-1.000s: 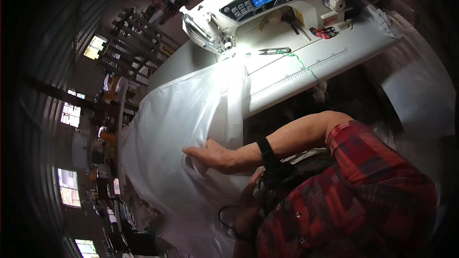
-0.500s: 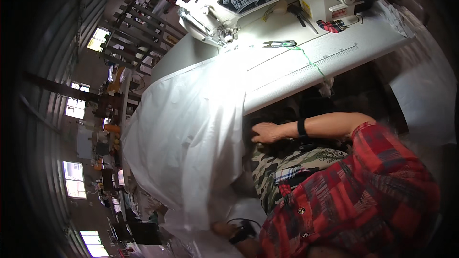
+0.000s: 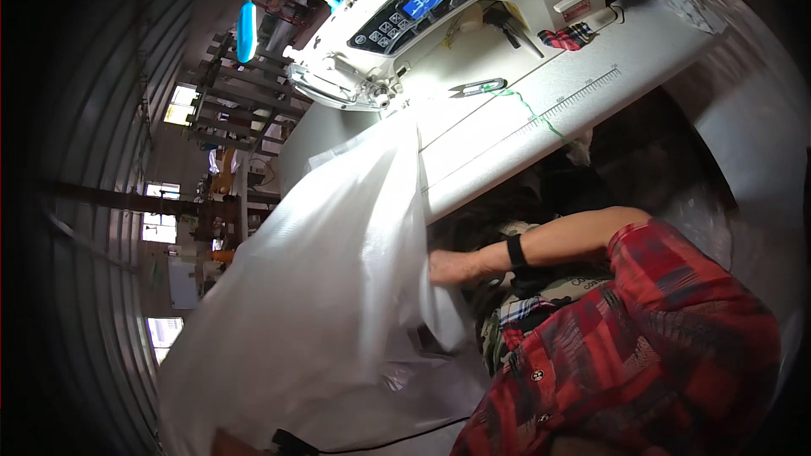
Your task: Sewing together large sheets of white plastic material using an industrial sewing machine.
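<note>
A large white plastic-like sheet (image 3: 338,262) hangs off the front of the sewing machine table (image 3: 473,156), its upper end lying under the machine's needle area. My right hand (image 3: 454,268), with a black band on the wrist, is closed at the sheet's right edge; its fingertips are partly hidden in the folds. Low at the bottom edge, my left hand (image 3: 230,443) is a dark blur against the sheet's lower part, and its fingers cannot be made out. The white sewing machine (image 3: 338,59) has a lit blue display.
Thread snips (image 3: 479,87) lie on the table beside a green thread (image 3: 528,105). A plaid cloth scrap (image 3: 566,36) rests by the machine's base. A blue-headed lamp (image 3: 246,32) bends out at the left. White sheeting (image 3: 752,118) hangs at the far right.
My left hand has moved left and down, and the sheet is spread wider that way. My right hand has come up from the lap to the sheet's edge. The view has shifted slightly.
</note>
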`<state>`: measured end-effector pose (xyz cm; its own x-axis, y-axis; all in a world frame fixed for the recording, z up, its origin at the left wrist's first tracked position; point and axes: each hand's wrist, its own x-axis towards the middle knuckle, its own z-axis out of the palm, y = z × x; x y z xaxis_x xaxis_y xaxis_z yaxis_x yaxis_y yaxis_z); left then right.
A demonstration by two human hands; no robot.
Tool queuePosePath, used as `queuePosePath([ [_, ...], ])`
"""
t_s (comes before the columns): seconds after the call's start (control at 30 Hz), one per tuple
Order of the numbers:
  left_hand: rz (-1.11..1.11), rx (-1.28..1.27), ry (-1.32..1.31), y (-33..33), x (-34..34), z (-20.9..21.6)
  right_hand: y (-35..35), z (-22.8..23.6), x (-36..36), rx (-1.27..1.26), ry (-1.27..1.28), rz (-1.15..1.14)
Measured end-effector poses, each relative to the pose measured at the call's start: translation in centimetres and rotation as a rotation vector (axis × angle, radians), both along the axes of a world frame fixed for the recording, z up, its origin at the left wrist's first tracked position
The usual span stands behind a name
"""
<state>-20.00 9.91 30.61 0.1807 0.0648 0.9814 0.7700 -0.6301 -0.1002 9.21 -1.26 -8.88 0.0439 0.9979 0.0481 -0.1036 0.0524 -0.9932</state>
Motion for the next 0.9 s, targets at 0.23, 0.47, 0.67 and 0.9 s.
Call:
queuePosePath([
  [0.23, 0.177, -0.399, 0.508, 18.7, -7.4, -8.8, -6.6, 3.0, 0.3, 0.481, -0.173, 0.377],
  [0.47, 0.354, -0.9, 0.862, 15.0, -4.5, -20.8, -10.2, 3.0, 3.0, -0.145, 0.104, -0.533],
  [0.67, -0.295, -0.942, 0.592, -2.2, 7.2, -21.6, -11.7, 7.2, 1.1, -0.129, 0.186, -0.089],
  [0.9, -0.739, -0.928, 0.695, -8.2, 14.3, -26.0, -11.5, 7.9, 0.1, -0.072, 0.086, -0.188],
])
